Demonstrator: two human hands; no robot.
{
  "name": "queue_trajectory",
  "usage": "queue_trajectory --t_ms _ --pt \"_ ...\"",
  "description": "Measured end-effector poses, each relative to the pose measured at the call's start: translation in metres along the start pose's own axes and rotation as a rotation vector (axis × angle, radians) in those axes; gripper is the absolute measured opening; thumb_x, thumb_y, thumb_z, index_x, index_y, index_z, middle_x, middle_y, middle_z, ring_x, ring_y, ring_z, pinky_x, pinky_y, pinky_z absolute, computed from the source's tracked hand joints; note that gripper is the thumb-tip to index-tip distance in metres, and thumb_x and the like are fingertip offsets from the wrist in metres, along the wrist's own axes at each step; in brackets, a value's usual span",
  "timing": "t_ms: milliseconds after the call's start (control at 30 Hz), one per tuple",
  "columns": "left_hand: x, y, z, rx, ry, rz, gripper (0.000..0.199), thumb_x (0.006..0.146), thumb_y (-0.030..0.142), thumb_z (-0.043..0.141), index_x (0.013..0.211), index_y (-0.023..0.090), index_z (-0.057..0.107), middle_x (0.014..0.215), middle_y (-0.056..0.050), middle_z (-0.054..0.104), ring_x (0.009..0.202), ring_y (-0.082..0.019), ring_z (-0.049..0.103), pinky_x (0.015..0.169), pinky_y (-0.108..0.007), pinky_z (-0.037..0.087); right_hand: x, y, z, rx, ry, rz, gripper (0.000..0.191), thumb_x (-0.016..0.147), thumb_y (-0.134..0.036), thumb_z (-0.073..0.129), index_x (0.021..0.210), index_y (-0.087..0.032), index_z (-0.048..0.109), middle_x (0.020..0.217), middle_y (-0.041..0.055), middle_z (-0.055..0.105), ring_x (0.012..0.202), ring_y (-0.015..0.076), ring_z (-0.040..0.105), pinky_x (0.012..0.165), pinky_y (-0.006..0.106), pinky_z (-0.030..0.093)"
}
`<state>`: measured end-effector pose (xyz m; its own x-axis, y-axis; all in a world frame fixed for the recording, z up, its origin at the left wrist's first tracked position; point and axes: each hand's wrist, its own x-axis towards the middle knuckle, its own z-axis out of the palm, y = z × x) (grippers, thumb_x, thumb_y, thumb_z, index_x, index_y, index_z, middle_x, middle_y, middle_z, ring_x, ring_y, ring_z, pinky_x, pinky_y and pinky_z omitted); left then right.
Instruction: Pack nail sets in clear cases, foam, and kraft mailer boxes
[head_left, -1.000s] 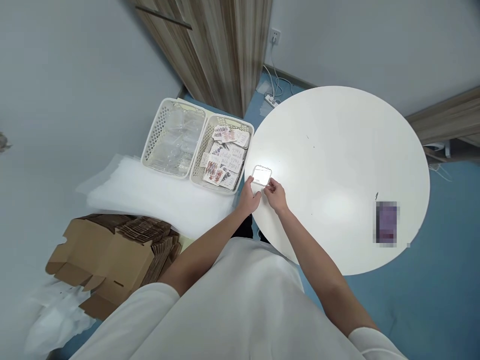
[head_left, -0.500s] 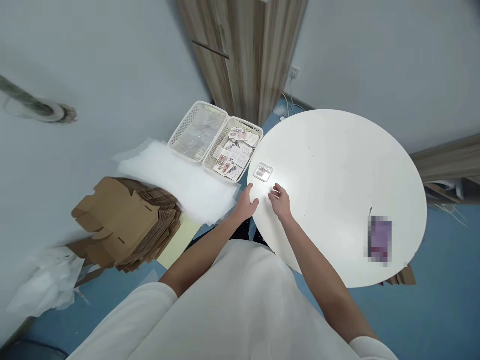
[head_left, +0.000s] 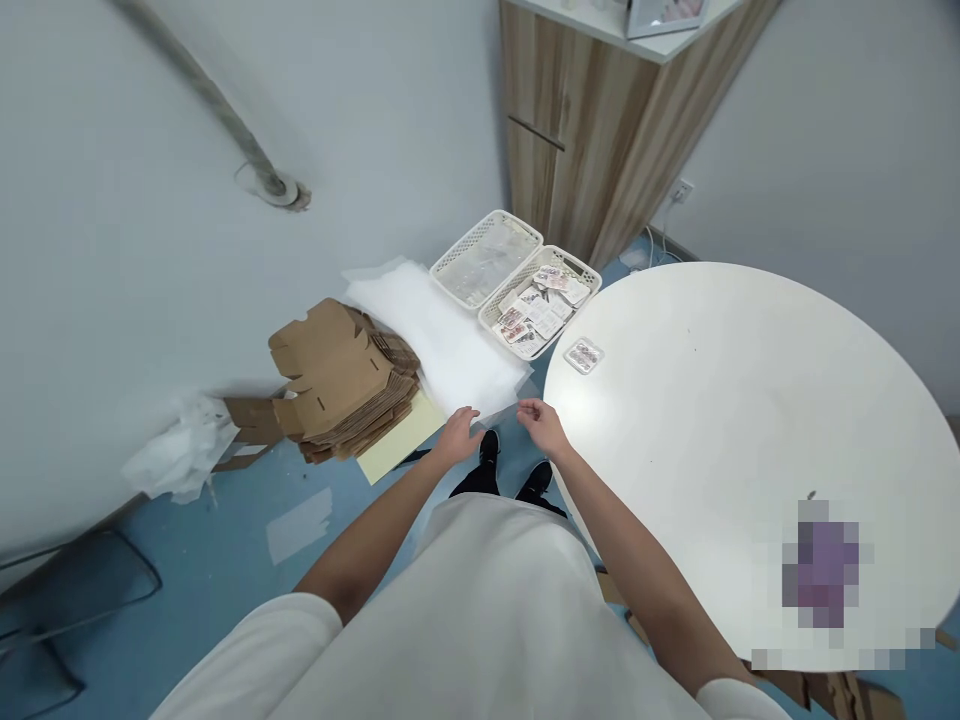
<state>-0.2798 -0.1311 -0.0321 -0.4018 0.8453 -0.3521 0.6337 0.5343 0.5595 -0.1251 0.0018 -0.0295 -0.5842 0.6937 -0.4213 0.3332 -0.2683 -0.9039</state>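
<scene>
My left hand [head_left: 459, 437] is raised above the floor, just in front of the white foam sheets [head_left: 450, 345], its thumb and fingers apart and nothing in it. Near the left edge of the round white table [head_left: 720, 400], my right hand [head_left: 541, 424] hangs with its fingers bent together; no object shows in them. A small clear case with printed pieces [head_left: 583, 355] lies on the table beyond my right hand, touched by neither hand. One white basket [head_left: 547, 305] holds printed cards, and another basket [head_left: 484, 258] beside it holds clear plastic bags.
Stacked flat brown cardboard boxes [head_left: 337, 380] lie at the left, over a pale yellow sheet [head_left: 397, 440]. A wooden cabinet [head_left: 577, 130] stands behind the baskets. A blurred purple item [head_left: 823, 565] is on the table's right. A black metal frame [head_left: 142, 590] stands lower left.
The view has turned left, so the table and baskets appear farther right. Both hands have moved away from the clear case, and my right hand has left the tabletop for its left edge.
</scene>
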Motion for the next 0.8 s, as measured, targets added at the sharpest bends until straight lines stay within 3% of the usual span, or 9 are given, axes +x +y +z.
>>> queue_trajectory --t_ms 200,433,667,800 --pt "0.018 -0.024 -0.018 0.016 0.037 0.044 0.040 0.077 0.029 0.049 0.115 0.016 0.048 0.129 -0.011 0.042 0.123 -0.024 0.035 0.102 -0.038 0.029 0.033 -0.012 0.036 0.063 -0.035 0.043 0.032 0.065 -0.035 0.060 0.093 -0.019 0.060 0.089 0.0056 0.063 0.081 0.0166 0.058 0.076 0.034 0.046" --pt "0.057 -0.043 -0.030 -0.007 -0.114 0.088 0.049 0.073 0.026 0.055 0.121 0.018 0.046 0.143 -0.010 0.018 0.131 -0.031 0.016 0.104 -0.043 0.021 0.085 -0.025 0.089 0.280 0.026 0.159 0.035 0.064 -0.039 0.062 0.097 -0.025 0.059 0.112 0.0043 0.054 0.099 0.0172 0.052 0.083 0.032 0.044" --pt "0.068 -0.069 -0.032 -0.122 -0.216 -0.004 0.062 0.072 0.027 0.057 0.130 0.019 0.035 0.146 -0.012 0.001 0.131 -0.035 0.009 0.103 -0.042 0.022 0.111 -0.015 0.100 0.353 0.097 0.324 0.039 0.067 -0.044 0.060 0.104 -0.033 0.054 0.117 0.0007 0.052 0.105 0.0160 0.050 0.082 0.031 0.046" --pt "0.072 -0.073 -0.032 -0.130 -0.238 0.010 0.063 0.072 0.029 0.058 0.129 0.020 0.035 0.146 -0.010 0.001 0.132 -0.034 0.007 0.104 -0.042 0.018 0.119 -0.019 0.106 0.346 0.066 0.302 0.043 0.066 -0.042 0.060 0.107 -0.033 0.053 0.114 0.0005 0.053 0.102 0.0166 0.052 0.082 0.033 0.045"
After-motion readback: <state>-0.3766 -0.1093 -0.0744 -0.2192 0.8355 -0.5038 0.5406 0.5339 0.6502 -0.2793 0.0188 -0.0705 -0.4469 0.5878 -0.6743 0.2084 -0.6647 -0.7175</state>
